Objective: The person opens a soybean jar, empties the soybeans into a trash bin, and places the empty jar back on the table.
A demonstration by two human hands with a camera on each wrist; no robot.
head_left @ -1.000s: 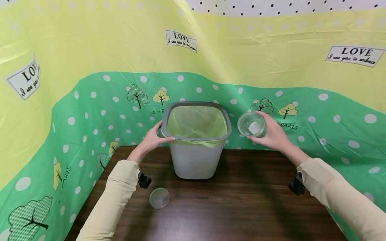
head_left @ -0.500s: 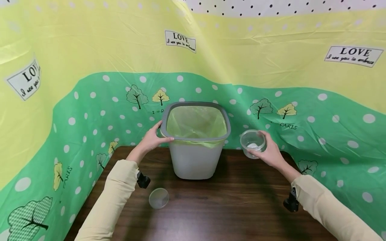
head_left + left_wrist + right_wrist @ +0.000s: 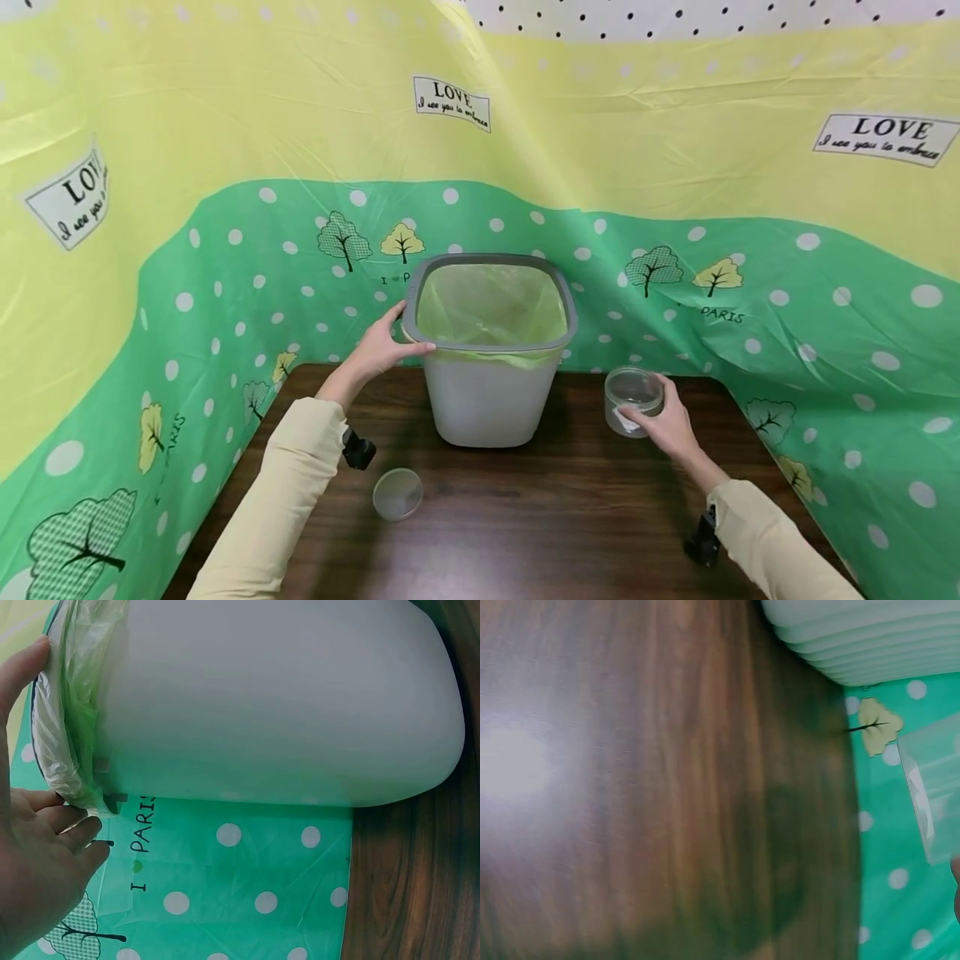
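Note:
A grey-white trash can [image 3: 487,400] with a grey rim and a pale green bag [image 3: 491,304] as liner stands upright at the back of the table. My left hand [image 3: 378,348] holds its rim at the left front corner, thumb along the front and fingers round the side. The left wrist view shows those fingers at the bag's folded edge [image 3: 81,705]. To the right of the can, my right hand [image 3: 670,423] grips a clear plastic jar [image 3: 633,390], open at the top, with a small white piece [image 3: 628,419] low in it. In the right wrist view, the jar's base faces the table.
A round clear lid [image 3: 397,494] lies on the dark wooden table [image 3: 540,525], front left of the can. Behind and at both sides hangs a green and yellow printed curtain [image 3: 315,250], close to the table's back edge.
My right hand has lowered the jar from beside the can's rim to close over the table, turning it from tilted to nearly upright. The left hand stays on the rim.

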